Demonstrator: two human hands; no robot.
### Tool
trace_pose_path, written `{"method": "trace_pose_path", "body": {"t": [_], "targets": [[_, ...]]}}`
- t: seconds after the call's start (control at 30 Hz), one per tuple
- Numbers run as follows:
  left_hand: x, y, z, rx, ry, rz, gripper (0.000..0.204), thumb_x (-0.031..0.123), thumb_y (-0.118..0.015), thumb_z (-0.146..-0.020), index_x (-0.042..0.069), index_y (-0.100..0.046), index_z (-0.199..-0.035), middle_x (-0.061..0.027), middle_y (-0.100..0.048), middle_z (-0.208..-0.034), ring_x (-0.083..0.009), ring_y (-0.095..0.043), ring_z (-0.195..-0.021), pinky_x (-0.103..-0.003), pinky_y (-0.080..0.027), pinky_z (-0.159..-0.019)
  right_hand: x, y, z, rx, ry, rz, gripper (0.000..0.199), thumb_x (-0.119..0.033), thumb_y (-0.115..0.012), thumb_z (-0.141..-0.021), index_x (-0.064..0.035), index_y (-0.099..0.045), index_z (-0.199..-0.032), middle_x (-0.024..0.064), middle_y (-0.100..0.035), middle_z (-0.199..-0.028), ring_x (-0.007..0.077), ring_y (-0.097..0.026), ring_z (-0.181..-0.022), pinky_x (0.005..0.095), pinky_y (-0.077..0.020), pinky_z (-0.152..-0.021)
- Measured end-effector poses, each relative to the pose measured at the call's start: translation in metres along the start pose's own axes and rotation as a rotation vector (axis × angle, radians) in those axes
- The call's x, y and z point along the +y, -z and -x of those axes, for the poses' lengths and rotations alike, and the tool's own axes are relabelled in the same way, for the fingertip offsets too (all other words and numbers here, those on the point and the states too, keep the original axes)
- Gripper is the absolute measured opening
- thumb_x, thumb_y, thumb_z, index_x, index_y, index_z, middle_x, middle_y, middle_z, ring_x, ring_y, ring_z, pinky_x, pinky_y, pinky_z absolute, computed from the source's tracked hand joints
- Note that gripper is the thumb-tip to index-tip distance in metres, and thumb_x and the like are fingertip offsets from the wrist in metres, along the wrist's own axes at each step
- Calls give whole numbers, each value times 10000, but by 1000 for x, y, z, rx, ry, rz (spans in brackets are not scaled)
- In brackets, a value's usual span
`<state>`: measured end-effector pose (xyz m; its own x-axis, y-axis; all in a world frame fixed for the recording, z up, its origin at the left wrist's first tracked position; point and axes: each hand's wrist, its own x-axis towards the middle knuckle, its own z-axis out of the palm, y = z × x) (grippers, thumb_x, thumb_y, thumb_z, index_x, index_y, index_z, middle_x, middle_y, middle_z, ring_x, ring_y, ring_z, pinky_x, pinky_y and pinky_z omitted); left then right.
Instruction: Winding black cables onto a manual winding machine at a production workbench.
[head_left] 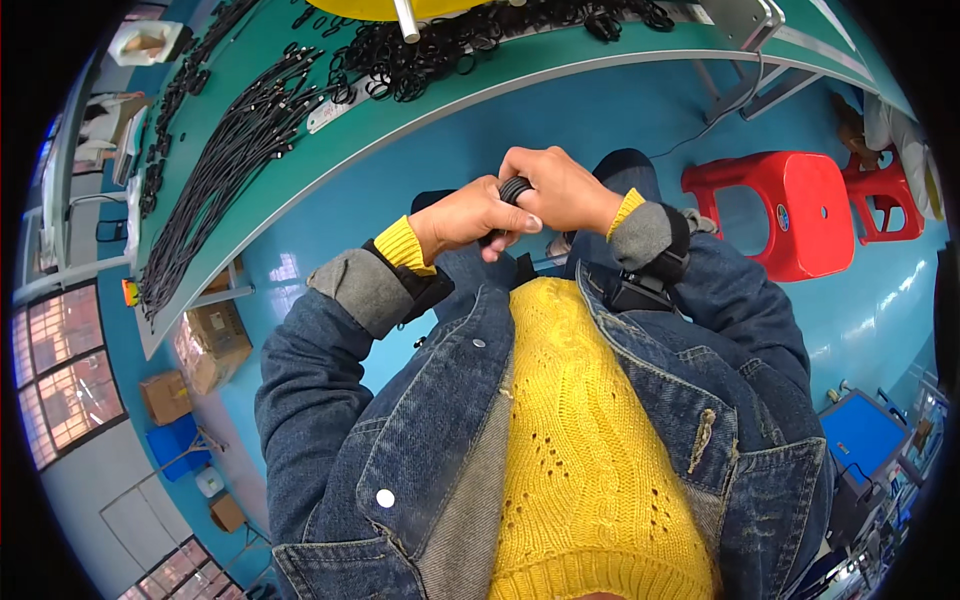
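From where I am standing, the clock is centring on the person's hands, with twelve o'clock lying straight ahead of the wearer. The left hand (462,217) is closing its thumb and fingers around a black cord wound in tight, close-lying loops (514,189). The right hand (562,187) is gripping the same coil from the two o'clock side, its fingers curling inward; some fingertips are hiding behind the knuckles. The coil is sitting between the two hands, above the wearer's lap and clear of the worktop.

The green worktop with a pale edge (260,50) is curving from nine o'clock round past twelve. At ten o'clock, a long bundle of thin black cables (235,140) is lying along it. At eleven, a heap of small black cable coils (400,70) is spreading over the surface, and a rounded bright-yellow object (385,8) is showing beyond.

On the glossy blue floor (590,95), a red plastic stool (815,215) is standing at three o'clock, a second red stool (905,205) standing farther out. A brown cardboard box (213,345) is resting at eight o'clock.
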<state>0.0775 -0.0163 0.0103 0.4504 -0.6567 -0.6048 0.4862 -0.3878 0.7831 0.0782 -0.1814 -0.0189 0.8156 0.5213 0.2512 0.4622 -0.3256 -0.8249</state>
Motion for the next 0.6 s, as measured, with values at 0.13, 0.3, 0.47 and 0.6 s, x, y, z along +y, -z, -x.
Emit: {"method": "trace_pose_path", "body": {"t": [0.13, 0.3, 0.47, 0.6], "targets": [[2, 2, 2, -104, 171, 299, 251, 194, -534, -853, -42, -552, -934, -56, -563, -639, -76, -489, -422, -185, -373, -358, 6, -8, 6, -91, -197, -195, 171, -101, -506, -699, 23, -583, -789, 211, -599, -665, 364, -610, -686, 420, -474, -606], [1, 15, -5, -270, 230, 402, 275, 169, -485, -866, -73, -531, -990, -44, -548, -638, -67, -456, -405, -186, -370, -354, 9, -2, 4, -130, -212, -79, 168, -93, -524, -692, 23, -595, -792, 219, -607, -702, 361, -611, -701, 419, -478, -626], [-9, 11, -6, -189, 298, 364, 174, 149, -527, -817, -7, -550, -891, -20, -508, -588, -55, -425, -400, -189, -327, -341, 13, -11, 8, -147, -141, 179, 174, -85, -543, -687, 1, -583, -833, 201, -607, -741, 368, -597, -699, 422, -481, -638], [-8, -3, -8, -18, 164, 184, 48, 112, -556, -748, 70, -534, -743, -8, -476, -545, -61, -406, -389, -206, -286, -339, 9, -14, 12, 16, -138, 175, 197, -123, -571, -671, -2, -554, -825, 201, -597, -708, 376, -592, -688, 449, -475, -633]]}}
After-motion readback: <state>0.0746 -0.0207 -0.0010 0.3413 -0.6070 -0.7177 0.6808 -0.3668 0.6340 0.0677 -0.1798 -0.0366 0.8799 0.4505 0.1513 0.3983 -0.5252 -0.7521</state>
